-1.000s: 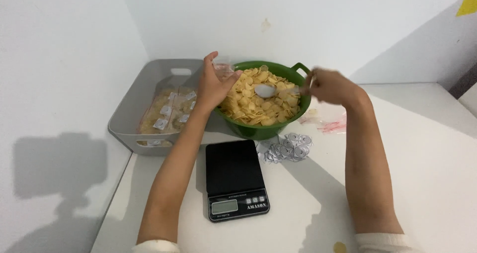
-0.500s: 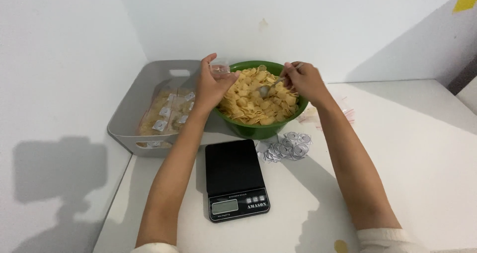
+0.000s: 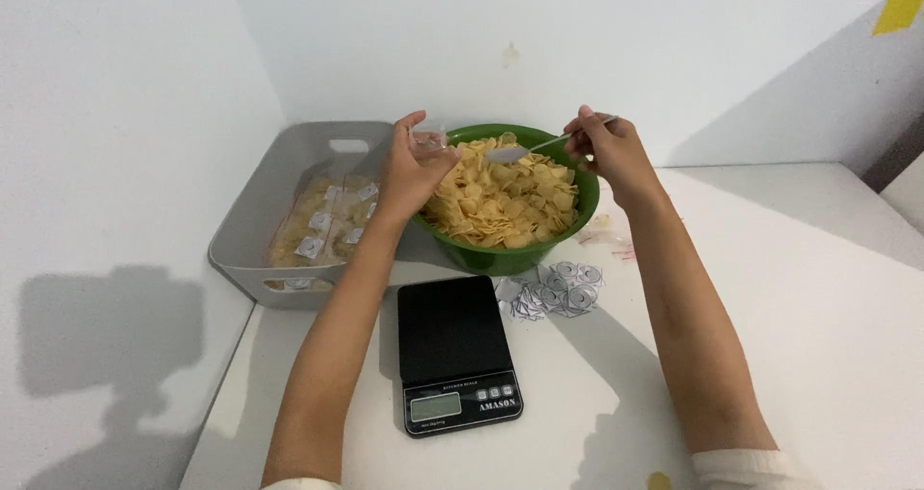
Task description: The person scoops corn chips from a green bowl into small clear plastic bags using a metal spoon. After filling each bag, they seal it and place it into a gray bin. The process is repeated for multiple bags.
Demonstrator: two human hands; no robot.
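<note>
Metal spoon [image 3: 525, 149] pinched by its handle in the right hand [image 3: 606, 150], bowl end level over the chips [image 3: 502, 201], so nothing tips off. Left hand [image 3: 409, 172] curls around a small clear bag [image 3: 430, 139], mouth toward the spoon, above the green bowl [image 3: 558, 245] rim. Both forearms reach forward past the black scale [image 3: 454, 350]; a grey tub [image 3: 279, 211] of filled bags sits left.

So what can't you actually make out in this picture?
- Scale display: too small to show any reading.
- What the left hand holds: thin and clear, partly behind the fingers.
- Bags in the grey bin: near wall hides the lower ones.
- Silver scraps by the bowl: too small to identify.
</note>
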